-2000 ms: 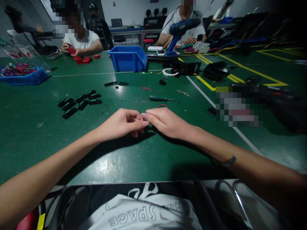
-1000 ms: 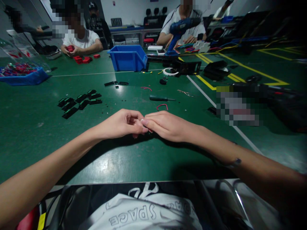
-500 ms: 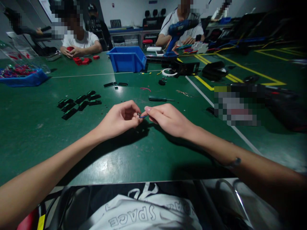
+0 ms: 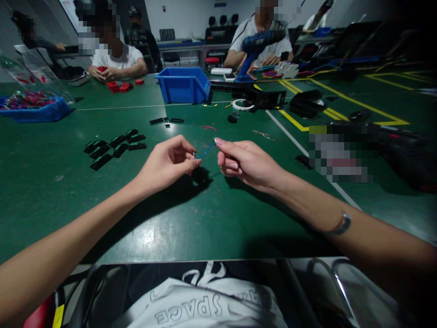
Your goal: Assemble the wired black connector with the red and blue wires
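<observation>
My left hand (image 4: 169, 161) pinches a small metallic piece (image 4: 194, 155) between thumb and fingertips, just above the green table. A thin blue wire (image 4: 206, 151) runs in a curve from that piece to my right hand (image 4: 251, 165), whose thumb and forefinger hold its far end. The other right fingers are curled in. Several black and green parts (image 4: 119, 149) lie to the left of my left hand. Beyond my hands are a short red wire (image 4: 208, 128) and some thin bare strands (image 4: 262, 134).
A blue bin (image 4: 183, 86) stands at the back, with a blue drill (image 4: 252, 50) to its right. A blue tray (image 4: 41, 111) of small parts is far left. People sit across the green table (image 4: 153, 232). Black equipment (image 4: 399, 146) lies at right.
My right hand has drawn away from the left and risen slightly, so more blue wire shows between them. The screwdriver seen earlier is now hidden behind my hands.
</observation>
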The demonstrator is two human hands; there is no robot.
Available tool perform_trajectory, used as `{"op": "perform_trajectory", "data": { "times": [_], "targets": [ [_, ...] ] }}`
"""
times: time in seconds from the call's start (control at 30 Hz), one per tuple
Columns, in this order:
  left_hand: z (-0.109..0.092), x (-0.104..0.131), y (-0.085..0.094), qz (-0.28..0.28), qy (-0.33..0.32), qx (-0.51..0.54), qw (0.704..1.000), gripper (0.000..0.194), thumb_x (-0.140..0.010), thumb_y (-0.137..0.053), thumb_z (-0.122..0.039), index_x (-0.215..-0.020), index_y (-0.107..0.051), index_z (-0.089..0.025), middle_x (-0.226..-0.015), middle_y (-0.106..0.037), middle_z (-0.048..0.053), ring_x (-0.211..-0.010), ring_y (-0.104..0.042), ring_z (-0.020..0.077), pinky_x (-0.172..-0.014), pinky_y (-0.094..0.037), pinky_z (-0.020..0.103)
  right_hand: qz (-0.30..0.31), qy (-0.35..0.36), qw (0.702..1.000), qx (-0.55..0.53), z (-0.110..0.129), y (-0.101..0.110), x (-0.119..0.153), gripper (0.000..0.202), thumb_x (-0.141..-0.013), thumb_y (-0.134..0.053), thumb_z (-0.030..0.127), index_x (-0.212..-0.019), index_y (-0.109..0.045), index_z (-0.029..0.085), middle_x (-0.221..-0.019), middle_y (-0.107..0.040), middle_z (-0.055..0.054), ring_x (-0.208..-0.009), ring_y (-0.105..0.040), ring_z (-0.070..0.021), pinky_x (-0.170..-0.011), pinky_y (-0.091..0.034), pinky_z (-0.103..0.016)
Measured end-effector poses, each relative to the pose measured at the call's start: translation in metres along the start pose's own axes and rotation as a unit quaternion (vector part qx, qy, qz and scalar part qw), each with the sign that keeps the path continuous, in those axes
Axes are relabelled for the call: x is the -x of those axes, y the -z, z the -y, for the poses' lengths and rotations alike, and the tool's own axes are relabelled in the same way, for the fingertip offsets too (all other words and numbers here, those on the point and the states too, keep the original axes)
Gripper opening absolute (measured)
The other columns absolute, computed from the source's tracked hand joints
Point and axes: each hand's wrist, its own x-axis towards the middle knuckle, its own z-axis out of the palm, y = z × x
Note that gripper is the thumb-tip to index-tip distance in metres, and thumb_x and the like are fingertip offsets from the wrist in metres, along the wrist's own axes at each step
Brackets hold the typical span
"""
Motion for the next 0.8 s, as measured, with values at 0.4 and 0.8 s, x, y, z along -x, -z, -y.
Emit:
{"op": "perform_trajectory", "data": {
  "times": [0.4,0.8],
  "targets": [
    [0.002,0.004,-0.003,0.025,0.001,-0.007,1.000,0.034,-0.075,-0.085,-0.030,-0.089,-0.057,-0.018,-0.076,-0.065,-0.001,-0.064,-0.062,0.0095,-0.060,-0.052,0.021,0.091,0.012,0.992,-0.089,0.008,-0.001,0.005,0.030,-0.100,-0.052,0.037,-0.111,-0.069,0.016,-0.062,-0.039,0.006,-0.046,-0.028,-0.0073,-0.044,-0.024,-0.023],
    [0.002,0.005,-0.002,0.021,-0.025,-0.035,0.999,0.033,-0.074,-0.085,-0.032,-0.089,-0.060,-0.017,-0.079,-0.066,-0.001,-0.066,-0.062,0.0100,-0.060,-0.051,0.020,0.011,0.243,0.802,0.545,-0.001,0.009,0.003,0.040,-0.106,-0.041,0.036,-0.079,-0.062,0.016,-0.078,-0.056,-0.004,-0.076,-0.051,-0.0165,-0.075,-0.036,-0.030]
  ]
}}
